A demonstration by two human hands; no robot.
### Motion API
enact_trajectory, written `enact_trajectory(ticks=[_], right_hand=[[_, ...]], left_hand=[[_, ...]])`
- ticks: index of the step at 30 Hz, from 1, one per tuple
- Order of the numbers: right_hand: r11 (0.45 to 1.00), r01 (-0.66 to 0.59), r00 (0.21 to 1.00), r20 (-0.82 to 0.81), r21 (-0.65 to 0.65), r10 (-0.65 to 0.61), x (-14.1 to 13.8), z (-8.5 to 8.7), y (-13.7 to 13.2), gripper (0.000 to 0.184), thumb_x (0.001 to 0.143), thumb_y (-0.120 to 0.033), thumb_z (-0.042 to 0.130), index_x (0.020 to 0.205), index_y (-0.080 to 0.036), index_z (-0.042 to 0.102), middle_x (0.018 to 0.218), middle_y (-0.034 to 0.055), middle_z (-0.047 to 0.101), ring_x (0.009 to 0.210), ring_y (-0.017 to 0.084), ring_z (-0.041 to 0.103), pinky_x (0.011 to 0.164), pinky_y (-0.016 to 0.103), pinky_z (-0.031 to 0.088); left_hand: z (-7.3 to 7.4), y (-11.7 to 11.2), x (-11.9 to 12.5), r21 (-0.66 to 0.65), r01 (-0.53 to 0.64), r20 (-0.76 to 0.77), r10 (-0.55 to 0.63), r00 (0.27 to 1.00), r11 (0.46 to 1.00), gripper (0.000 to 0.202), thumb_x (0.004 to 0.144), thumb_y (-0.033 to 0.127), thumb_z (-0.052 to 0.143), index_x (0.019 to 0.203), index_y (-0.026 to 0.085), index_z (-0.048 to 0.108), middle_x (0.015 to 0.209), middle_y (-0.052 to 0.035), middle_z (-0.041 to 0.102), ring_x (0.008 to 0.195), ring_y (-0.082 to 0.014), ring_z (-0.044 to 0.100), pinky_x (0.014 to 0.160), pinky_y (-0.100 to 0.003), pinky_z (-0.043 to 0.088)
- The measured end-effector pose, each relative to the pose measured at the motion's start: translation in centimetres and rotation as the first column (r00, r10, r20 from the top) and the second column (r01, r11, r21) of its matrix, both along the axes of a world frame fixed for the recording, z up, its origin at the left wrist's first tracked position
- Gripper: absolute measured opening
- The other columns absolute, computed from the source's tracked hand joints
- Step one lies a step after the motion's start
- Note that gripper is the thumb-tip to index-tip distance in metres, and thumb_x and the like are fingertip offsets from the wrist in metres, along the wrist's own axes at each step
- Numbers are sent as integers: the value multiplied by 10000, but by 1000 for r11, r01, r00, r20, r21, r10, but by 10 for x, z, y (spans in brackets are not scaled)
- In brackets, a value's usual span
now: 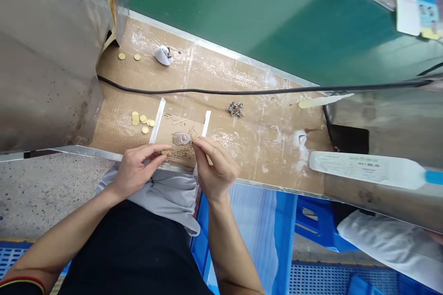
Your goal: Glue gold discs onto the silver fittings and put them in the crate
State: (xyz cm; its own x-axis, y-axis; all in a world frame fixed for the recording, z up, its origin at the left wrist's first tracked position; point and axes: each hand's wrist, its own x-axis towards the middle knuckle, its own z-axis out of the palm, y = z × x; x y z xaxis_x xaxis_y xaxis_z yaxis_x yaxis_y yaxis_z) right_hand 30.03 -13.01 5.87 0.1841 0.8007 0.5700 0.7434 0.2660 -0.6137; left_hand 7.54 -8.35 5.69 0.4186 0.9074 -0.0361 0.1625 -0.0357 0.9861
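Surroundings: black cable (207, 91) right across the cardboard-covered counter (256, 152), between the near work and the far items. Stained metal panel (51, 55) as barrier on the left; green surface (224, 18) behind. Beyond the cable, a crumpled white wad (162, 55). At right, 401 glue bottle (367, 169), blue end toward the picture's edge; lying or standing, cannot tell. Above it, a pale wooden spatula (323, 101). Nothing between the two hands and the pieces held.

Clear plastic piece (181, 138): over the cardboard patch between tape strips (158, 120), long axis roughly left to right, narrow end toward the right hand (217, 166). Right grip: thumb and forefinger together, pinching that end; contact with the patch not clear. Left hand (138, 168): thumb and forefinger pinching a gold disc (164, 152), just left of and nearer than the clear piece.

Counts: clear piece, 1; tape strips, 2; thin wooden stick (180, 121), 1; gold discs (143, 119) at near left, at least 6, overlapping; beyond the cable, 2; in left grip, 1. Blue-and-gold metal fittings (235, 109): one heap, too tangled to count.
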Motion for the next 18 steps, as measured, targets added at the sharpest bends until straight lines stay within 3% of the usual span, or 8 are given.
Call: enact_trajectory(ticks=[18], right_hand=[[999,-1,1000,4,-40,1,3,5,2,329,1050,-68,765,1258,-305,861,1155,42,895,1044,227,874,950,375,730]], left_hand=[[1,0,1,19,8,-15,-7,1000,1000,254,1075,208,786,1304,276,870,1119,-2,909,952,-166,875,858,-222,684]])
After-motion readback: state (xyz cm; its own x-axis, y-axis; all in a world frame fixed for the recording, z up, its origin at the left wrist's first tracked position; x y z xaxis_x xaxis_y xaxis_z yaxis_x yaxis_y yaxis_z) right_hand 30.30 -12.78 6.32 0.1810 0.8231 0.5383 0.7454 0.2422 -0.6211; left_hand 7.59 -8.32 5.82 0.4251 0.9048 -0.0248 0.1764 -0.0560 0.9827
